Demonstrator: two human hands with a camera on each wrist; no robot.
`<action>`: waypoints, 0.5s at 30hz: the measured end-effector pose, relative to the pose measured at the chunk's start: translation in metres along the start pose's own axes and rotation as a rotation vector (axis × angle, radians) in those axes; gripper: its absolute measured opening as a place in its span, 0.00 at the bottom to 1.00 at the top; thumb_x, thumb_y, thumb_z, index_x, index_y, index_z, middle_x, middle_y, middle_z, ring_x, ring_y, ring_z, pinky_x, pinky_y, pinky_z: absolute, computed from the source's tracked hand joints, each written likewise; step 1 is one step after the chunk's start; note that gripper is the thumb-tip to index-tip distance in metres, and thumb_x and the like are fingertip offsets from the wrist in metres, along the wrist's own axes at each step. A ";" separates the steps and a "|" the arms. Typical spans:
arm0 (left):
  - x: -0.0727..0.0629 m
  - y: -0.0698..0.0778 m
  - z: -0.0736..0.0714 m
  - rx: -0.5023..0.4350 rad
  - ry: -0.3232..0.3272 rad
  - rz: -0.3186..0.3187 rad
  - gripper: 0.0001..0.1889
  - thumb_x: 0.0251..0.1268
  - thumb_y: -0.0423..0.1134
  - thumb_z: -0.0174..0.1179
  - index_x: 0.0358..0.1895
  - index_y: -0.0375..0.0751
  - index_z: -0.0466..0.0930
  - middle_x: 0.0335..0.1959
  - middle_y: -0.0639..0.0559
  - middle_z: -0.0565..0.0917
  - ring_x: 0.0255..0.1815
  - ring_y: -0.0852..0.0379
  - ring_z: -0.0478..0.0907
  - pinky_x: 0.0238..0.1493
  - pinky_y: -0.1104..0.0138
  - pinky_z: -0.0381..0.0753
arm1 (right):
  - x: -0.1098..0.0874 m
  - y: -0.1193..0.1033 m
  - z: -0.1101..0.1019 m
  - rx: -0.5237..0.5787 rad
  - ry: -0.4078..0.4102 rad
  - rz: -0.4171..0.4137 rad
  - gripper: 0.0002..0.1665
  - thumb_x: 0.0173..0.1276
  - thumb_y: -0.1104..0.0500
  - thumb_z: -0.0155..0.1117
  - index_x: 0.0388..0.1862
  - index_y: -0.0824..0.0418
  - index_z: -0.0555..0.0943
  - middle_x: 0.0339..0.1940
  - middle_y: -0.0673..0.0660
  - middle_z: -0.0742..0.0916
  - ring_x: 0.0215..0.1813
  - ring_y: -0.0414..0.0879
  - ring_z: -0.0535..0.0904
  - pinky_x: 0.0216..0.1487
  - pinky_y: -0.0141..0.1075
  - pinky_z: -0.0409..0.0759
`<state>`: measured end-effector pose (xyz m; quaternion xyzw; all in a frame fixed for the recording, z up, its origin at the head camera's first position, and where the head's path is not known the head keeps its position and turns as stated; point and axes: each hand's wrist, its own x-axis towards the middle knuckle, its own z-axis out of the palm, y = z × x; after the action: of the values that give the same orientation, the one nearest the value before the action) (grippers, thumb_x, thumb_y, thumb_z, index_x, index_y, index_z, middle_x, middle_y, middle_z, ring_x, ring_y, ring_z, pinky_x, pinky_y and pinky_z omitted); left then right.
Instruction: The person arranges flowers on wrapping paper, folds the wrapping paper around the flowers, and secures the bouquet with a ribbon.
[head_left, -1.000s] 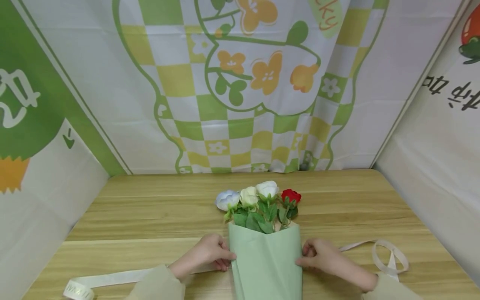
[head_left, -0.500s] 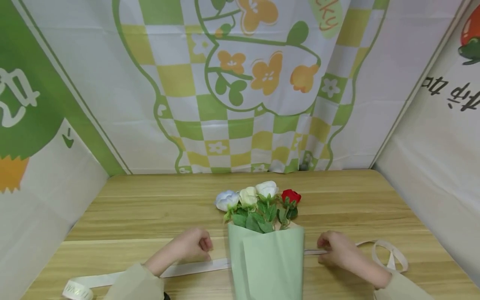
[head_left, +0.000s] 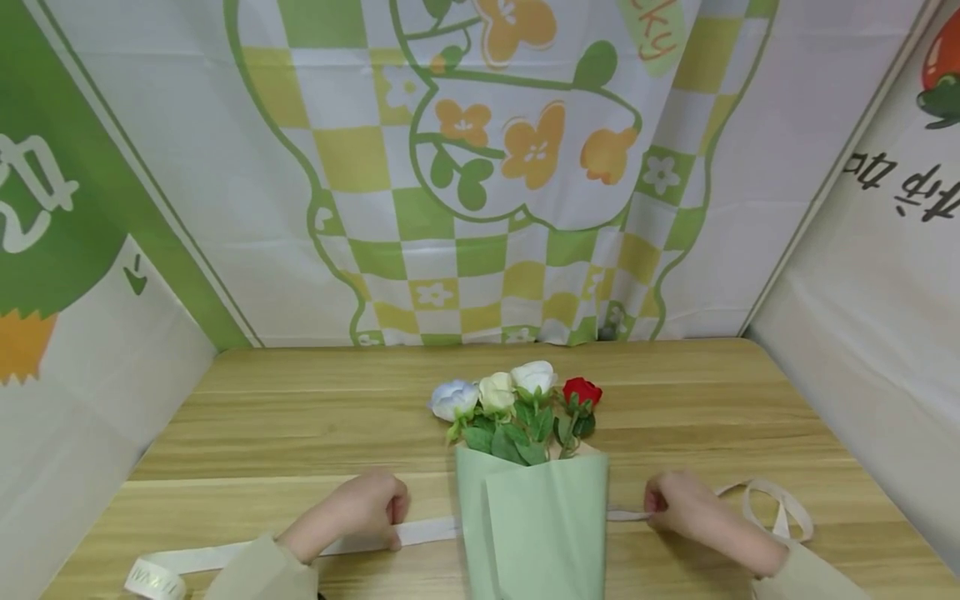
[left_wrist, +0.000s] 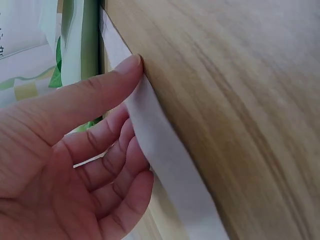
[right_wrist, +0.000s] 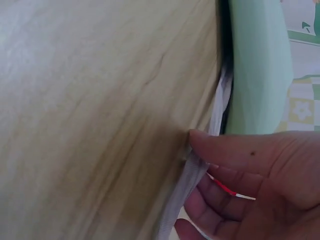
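Observation:
A bouquet wrapped in pale green paper lies on the wooden table, with blue, cream, white and red flowers and green leaves at its top. A pale ribbon runs underneath it and comes out on both sides. Left of the bouquet, my left hand pinches the ribbon between thumb and fingers, as the left wrist view shows close up. On the other side my right hand pinches the ribbon a short way from the paper's edge. The ribbon's middle is hidden beneath the wrap.
The ribbon's roll stands at the table's front left. At the right, the ribbon's loose end lies in a loop. Printed cloths hang behind and beside the wooden table.
Both hands have let go of the paper's sides and moved outward to the ribbon, which they now pinch. A fold in the front of the wrap has shifted slightly.

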<state>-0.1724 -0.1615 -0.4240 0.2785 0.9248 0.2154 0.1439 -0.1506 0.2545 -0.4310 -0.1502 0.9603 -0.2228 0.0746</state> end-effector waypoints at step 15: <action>-0.013 0.003 -0.021 -0.018 -0.048 -0.050 0.11 0.32 0.28 0.63 0.19 0.44 0.70 0.17 0.58 0.67 0.19 0.62 0.62 0.20 0.70 0.62 | -0.010 -0.024 -0.029 0.008 -0.066 -0.071 0.09 0.53 0.67 0.65 0.25 0.57 0.74 0.18 0.45 0.74 0.20 0.36 0.64 0.19 0.29 0.66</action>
<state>-0.1690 -0.1735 -0.4026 0.2590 0.9259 0.2132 0.1737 -0.1410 0.2491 -0.3941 -0.1910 0.9505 -0.2241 0.0991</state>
